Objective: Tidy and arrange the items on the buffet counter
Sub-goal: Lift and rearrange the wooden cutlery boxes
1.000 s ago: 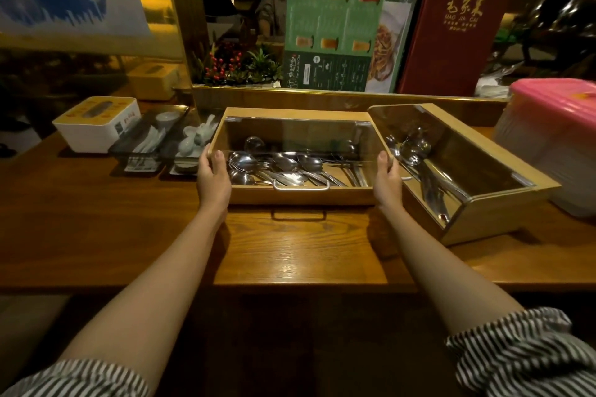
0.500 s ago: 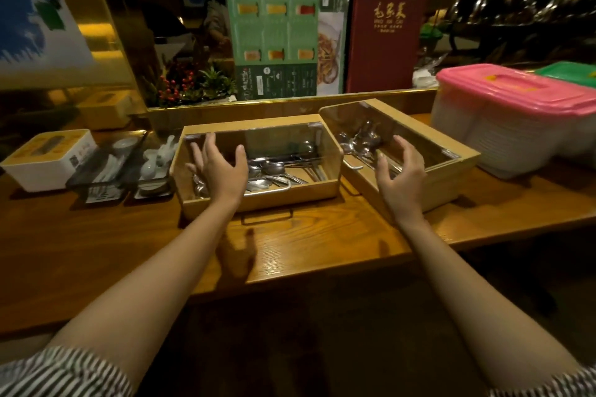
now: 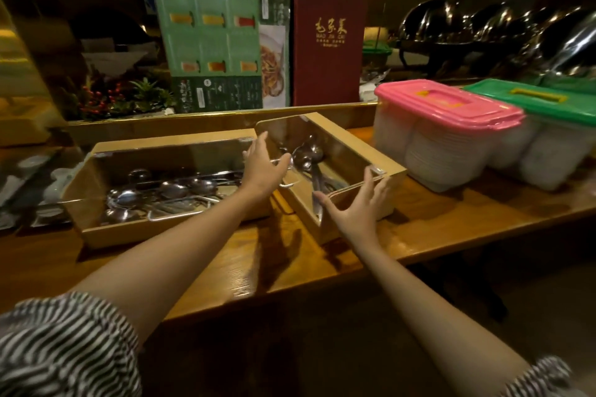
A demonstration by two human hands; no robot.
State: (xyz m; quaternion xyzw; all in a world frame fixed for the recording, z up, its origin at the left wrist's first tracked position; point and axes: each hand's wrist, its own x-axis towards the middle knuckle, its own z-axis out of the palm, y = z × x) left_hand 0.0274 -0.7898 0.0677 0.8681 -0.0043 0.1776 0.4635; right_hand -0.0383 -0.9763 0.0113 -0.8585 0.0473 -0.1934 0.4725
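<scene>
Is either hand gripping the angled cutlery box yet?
Not yet. Both hands, left and right, are open at either side of the angled box, holding nothing.

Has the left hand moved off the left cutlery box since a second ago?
Yes. The left hand has let go of the left cutlery box and crossed right to the angled box, open at its near-left edge.

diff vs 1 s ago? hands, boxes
Both hands let go of the straight wooden cutlery box with the clear lid and moved right to the angled wooden cutlery box. The left hand now reaches over its near-left edge and the right hand is spread open at its front corner; neither has closed on it yet. Both boxes appear unmoved, the right one still skewed.
</scene>
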